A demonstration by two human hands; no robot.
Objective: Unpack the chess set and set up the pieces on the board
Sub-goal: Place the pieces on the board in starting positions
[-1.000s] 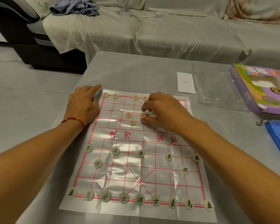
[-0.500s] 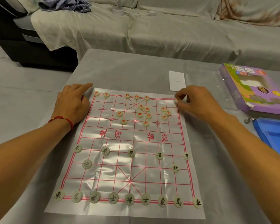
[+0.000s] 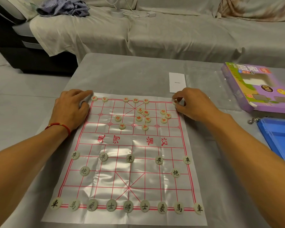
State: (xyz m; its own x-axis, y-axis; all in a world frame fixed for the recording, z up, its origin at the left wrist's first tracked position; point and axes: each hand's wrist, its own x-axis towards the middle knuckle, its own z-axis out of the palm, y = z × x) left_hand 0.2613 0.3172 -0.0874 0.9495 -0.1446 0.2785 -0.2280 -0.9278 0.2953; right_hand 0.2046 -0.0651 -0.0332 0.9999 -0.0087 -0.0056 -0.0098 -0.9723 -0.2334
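Box (image 3: 260, 89) beside board (image 3: 127, 145), contents unclear

black-marked pieces (image 3: 129, 158): 16
red-marked pieces (image 3: 118, 118): 16, you've one in hand
boards (image 3: 155, 218): 1
boxes (image 3: 260, 89): 1
blue trays (image 3: 280, 139): 1
paper slips (image 3: 177, 82): 1

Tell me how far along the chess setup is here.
Done: the black pieces fill their rows. In hand: the right hand pinches a red piece at the far right corner; the left hand rests on the board edge. Left: the loose red pieces mid-board.
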